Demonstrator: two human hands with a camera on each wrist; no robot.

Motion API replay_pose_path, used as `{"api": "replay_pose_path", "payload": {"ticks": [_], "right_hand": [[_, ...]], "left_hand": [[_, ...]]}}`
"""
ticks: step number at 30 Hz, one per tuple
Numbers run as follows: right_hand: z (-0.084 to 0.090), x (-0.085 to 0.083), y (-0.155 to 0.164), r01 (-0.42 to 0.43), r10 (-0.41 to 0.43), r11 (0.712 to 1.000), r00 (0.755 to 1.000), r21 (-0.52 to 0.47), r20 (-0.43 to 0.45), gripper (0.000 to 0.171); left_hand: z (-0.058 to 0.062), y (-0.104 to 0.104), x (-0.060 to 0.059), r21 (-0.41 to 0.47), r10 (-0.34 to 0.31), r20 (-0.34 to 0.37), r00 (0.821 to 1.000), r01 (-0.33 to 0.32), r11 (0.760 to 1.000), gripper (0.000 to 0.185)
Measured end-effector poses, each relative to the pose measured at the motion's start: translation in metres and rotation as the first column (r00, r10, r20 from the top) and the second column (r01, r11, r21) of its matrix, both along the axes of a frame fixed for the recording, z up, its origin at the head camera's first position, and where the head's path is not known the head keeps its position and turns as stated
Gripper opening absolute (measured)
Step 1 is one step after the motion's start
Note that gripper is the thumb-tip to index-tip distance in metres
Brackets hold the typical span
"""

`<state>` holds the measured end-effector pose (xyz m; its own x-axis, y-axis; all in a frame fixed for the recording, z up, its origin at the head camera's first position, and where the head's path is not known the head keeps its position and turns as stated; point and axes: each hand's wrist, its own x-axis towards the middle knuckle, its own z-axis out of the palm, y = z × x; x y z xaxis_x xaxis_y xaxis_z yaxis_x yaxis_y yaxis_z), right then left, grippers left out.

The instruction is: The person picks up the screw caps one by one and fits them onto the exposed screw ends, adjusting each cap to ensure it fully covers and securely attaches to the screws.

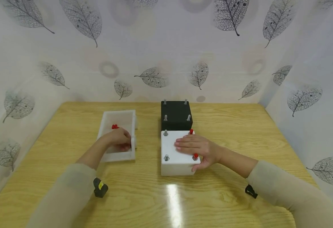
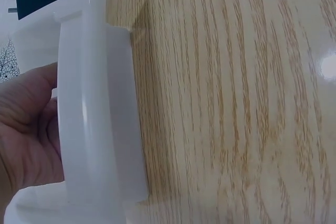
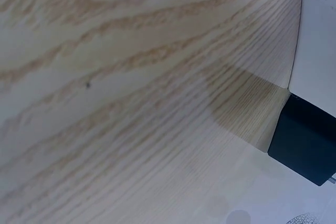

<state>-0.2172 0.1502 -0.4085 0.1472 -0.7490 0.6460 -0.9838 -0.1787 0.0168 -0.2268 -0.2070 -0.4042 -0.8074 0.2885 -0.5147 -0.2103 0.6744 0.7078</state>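
My left hand reaches into a white tray, its fingers down by the right inner wall. In the left wrist view the tray's wall hides the fingertips, so whatever they may hold cannot be seen. A small cluster of red pieces lies in the tray beyond that hand. My right hand rests on a white block, fingers extended across its top and thumb at the front right edge. Metal bolts rise from the block's corners; red caps sit on the two right ones.
Directly behind the white block stands a black block with upright metal bolts at its corners. Both rest on a wood-grain table. A leaf-patterned covering rises along the table's back and sides.
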Motion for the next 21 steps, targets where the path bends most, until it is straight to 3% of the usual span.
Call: {"api": "replay_pose_path", "payload": {"ticks": [4,9,14,21], "right_hand": [[-0.0006,0.0004,0.0005,0.001,-0.001,1.0,1.0,0.0,0.005,0.068],[-0.0005,0.0005,0.0011,0.003,-0.003,1.0,1.0,0.005,0.009,0.068],[0.0009,0.0004,0.0017,0.002,-0.002,1.0,1.0,0.025,0.02,0.07],[0.0031,0.0018,0.0034,0.005,-0.007,0.998,1.0,0.062,0.028,0.063]], "left_hand": [[0.0004,0.0009,0.0003,-0.03,-0.052,-0.01,0.999,0.052,0.998,0.006],[0.0042,0.0003,0.0016,-0.05,-0.051,0.02,0.999,0.052,0.997,0.009],[0.0041,-0.0007,0.0035,-0.069,-0.092,0.012,0.996,0.092,0.993,0.017],[-0.0001,0.0016,0.0035,-0.131,-0.038,-0.008,0.999,0.037,0.991,0.012]]}}
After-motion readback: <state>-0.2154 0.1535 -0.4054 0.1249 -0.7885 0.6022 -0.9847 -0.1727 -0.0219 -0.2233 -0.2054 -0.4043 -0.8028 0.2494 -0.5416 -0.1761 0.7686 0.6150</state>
